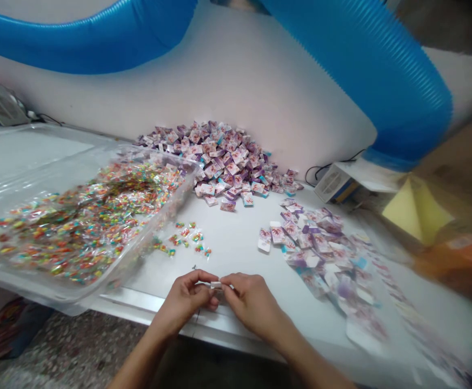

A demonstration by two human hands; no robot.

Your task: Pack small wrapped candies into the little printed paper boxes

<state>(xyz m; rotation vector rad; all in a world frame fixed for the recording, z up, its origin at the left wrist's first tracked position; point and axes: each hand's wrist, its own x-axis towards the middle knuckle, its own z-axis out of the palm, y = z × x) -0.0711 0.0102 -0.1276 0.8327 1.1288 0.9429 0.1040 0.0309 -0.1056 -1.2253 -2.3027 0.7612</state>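
Near the front edge of the white table (236,243), my left hand (187,302) and my right hand (252,302) meet, both pinched on one small white packet (216,284) held between their fingertips. A few small clear bags of coloured candy (185,237) lie loose on the table just beyond my hands. To the right lies a spread of flat purple-and-white packets (312,243).
A clear plastic tray (57,286) full of coloured candy bags overhangs the table's front left. A heap of folded purple-and-white packets (223,156) sits against the back wall. Blue ribbed ducts (381,75) arch overhead. A small box (335,183) and yellow paper (416,213) lie at right.
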